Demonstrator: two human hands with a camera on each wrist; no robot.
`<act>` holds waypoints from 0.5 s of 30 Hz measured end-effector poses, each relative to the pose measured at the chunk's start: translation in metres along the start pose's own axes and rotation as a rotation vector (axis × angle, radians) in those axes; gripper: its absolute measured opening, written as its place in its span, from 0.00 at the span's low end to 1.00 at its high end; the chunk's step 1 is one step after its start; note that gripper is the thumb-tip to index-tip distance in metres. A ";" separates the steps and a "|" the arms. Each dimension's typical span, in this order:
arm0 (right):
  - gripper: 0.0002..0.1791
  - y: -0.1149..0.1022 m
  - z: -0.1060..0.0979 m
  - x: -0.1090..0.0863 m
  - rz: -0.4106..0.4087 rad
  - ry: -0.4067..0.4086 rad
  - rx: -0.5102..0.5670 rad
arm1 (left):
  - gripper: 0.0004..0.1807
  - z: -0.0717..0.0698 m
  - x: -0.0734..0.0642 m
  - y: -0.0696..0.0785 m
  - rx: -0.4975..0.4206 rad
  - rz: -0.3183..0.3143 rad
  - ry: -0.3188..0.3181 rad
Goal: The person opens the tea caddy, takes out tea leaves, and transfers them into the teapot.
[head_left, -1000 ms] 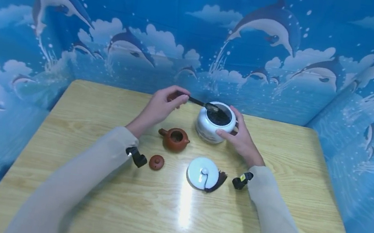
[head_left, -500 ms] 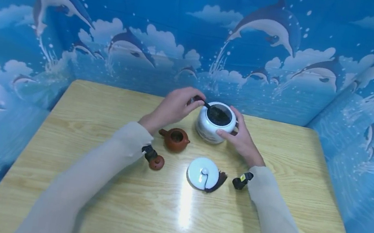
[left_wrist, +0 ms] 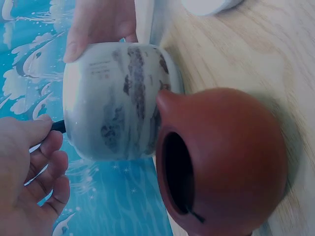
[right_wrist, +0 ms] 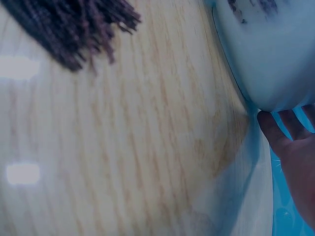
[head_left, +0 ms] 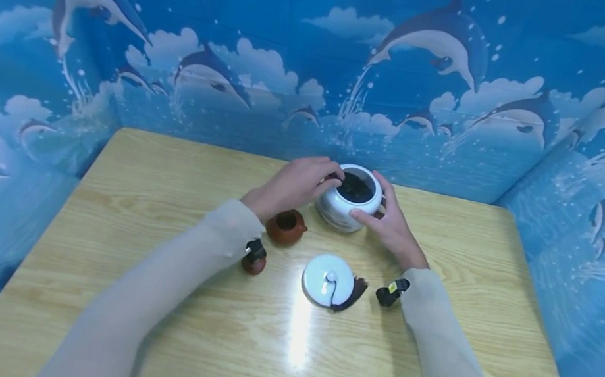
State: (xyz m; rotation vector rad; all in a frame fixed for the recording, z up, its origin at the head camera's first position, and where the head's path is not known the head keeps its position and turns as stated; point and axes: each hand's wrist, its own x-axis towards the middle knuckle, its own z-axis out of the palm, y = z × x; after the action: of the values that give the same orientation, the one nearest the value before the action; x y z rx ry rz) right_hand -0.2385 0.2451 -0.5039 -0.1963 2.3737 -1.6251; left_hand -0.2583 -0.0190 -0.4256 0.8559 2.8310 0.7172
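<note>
My left hand (head_left: 303,182) is at the left rim of a white porcelain jar (head_left: 339,213) holding dark, leafy contents (head_left: 355,189). In the left wrist view, thumb and forefinger pinch the black handle of a spoon (left_wrist: 59,126) at the jar's mouth; its head is hidden. My right hand (head_left: 392,227) grips the jar from the right, thumb on its front and fingers behind. A brown clay teapot (head_left: 285,234) stands uncovered below my left wrist, partly hidden by it. A thin dark leaf (left_wrist: 196,215) lies at the teapot's opening.
The small clay lid (head_left: 253,266) lies under my left wrist camera. Nearer the middle is the white jar lid (head_left: 323,279) with a dark tassel (head_left: 355,294). A dolphin-print cloth (head_left: 301,122) hangs right behind the wooden table (head_left: 229,336).
My left hand has moved right and slightly down to the jar, taking the spoon's head from above the opening into it. My right hand and the jar have stayed put.
</note>
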 end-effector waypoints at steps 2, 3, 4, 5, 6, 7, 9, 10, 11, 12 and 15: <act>0.58 0.000 0.000 0.000 0.001 0.000 0.001 | 0.18 0.002 0.001 0.001 -0.021 0.005 0.000; 0.58 0.000 0.000 0.000 0.000 0.000 -0.001 | 0.18 0.003 0.002 0.002 -0.039 0.010 0.004; 0.58 0.000 0.001 0.000 0.000 0.000 -0.002 | 0.18 0.004 0.002 0.002 -0.056 0.018 0.010; 0.58 0.000 0.001 0.000 0.000 0.002 -0.004 | 0.18 0.005 0.002 0.003 -0.071 0.023 0.011; 0.58 0.000 0.001 0.000 0.000 0.001 -0.005 | 0.18 0.006 0.002 0.004 -0.084 0.027 0.011; 0.58 0.000 0.001 0.000 -0.001 0.002 -0.007 | 0.18 0.007 0.003 0.004 -0.098 0.031 0.010; 0.58 0.000 0.001 0.000 -0.004 0.002 -0.011 | 0.18 0.009 0.003 0.005 -0.126 0.030 0.010; 0.58 0.000 0.001 0.000 -0.005 0.002 -0.010 | 0.18 0.011 0.004 0.005 -0.140 0.028 0.014; 0.58 0.000 0.001 0.000 -0.007 0.002 -0.009 | 0.18 0.012 0.004 0.005 -0.155 0.026 0.019; 0.58 0.000 0.001 0.000 -0.007 0.001 -0.010 | 0.18 0.013 0.004 0.005 -0.175 0.023 0.024; 0.58 0.000 0.001 0.000 -0.007 0.000 -0.006 | 0.18 0.017 0.004 0.003 -0.253 0.001 0.042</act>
State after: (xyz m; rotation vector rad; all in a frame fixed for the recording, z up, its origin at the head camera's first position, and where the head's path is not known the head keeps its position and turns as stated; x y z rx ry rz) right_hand -0.2380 0.2441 -0.5045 -0.2060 2.3807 -1.6205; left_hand -0.2564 -0.0076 -0.4390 0.8095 2.6951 1.0762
